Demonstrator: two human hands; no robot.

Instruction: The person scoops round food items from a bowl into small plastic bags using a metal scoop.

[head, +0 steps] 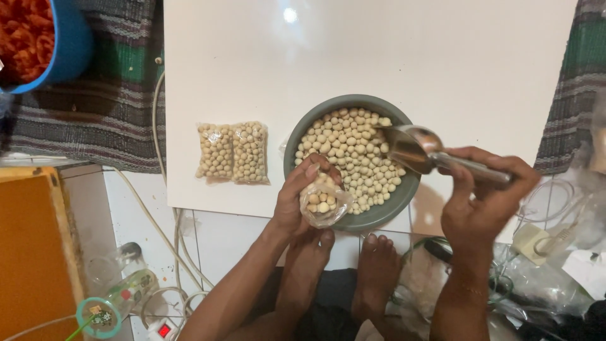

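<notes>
**Head view: one hand holds a bag, one holds a scoop, both over a bowl of nuts**

The head view looks down at a white board (379,57) on the floor. A grey bowl (404,192) sits on the board, near its front edge. The bowl is full of small round pale nuts (350,145).

The left hand (302,196) is closed around a small clear bag (323,205). The bag is part full of the same nuts. The hand holds it at the near rim of the bowl, with the open top facing the bowl.

The right hand (486,196) is closed tight on the handle of a shiny metal scoop (410,148). The scoop is above the right side of the bowl, and its mouth points left, toward the bag. The two hands are apart, with the bowl between them.

Two full bags (232,153) lie side by side on the board, just left of the bowl. They touch each other.

Two bare feet (344,268) rest on the floor tiles below the bowl. A blue tub (72,47) with orange-red food is at the top left, on a striped cloth (113,95).
</notes>
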